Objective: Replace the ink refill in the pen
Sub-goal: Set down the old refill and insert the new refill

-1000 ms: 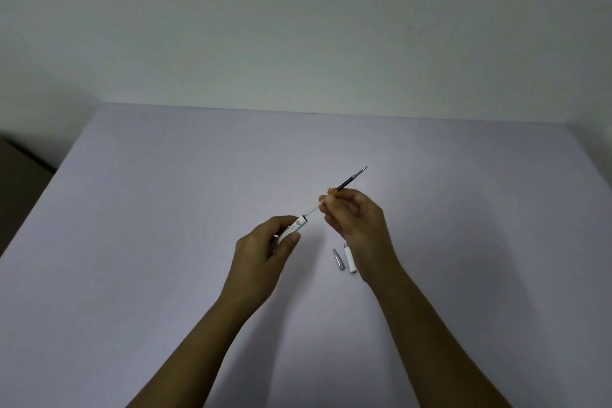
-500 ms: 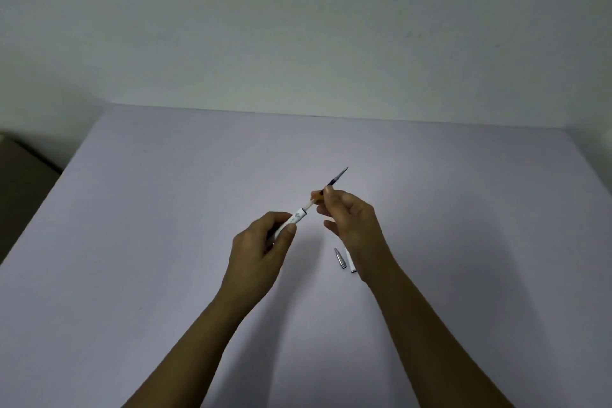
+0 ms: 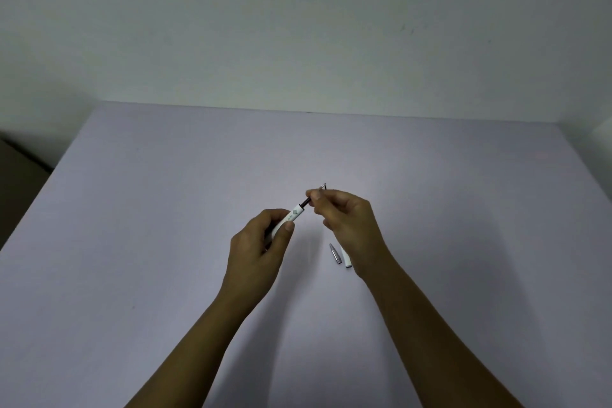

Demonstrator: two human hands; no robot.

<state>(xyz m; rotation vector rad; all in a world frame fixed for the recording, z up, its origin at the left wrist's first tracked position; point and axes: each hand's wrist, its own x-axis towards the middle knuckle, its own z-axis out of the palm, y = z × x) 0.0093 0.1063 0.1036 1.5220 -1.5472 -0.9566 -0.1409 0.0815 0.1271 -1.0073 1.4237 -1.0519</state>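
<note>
Metal tip (image 3: 335, 253) lies just left of cap (image 3: 346, 260) on table (image 3: 165, 209).

left hand (image 3: 256, 243): raised off the surface, back toward camera, fingers curled closed round a white tube, thumb (image 3: 287, 229) laid along its side
right hand (image 3: 347, 220): raised, just beside the left one, knuckles up, thumb and forefinger (image 3: 317, 197) pinched together on a thin dark rod, other fingers loosely curled under
left forearm (image 3: 198, 334): bare, enters bottom centre-left, angled up and right
right forearm (image 3: 427, 325): bare, enters bottom right, angled up and left
wrists: both straight, forearms converge toward the hands
</note>
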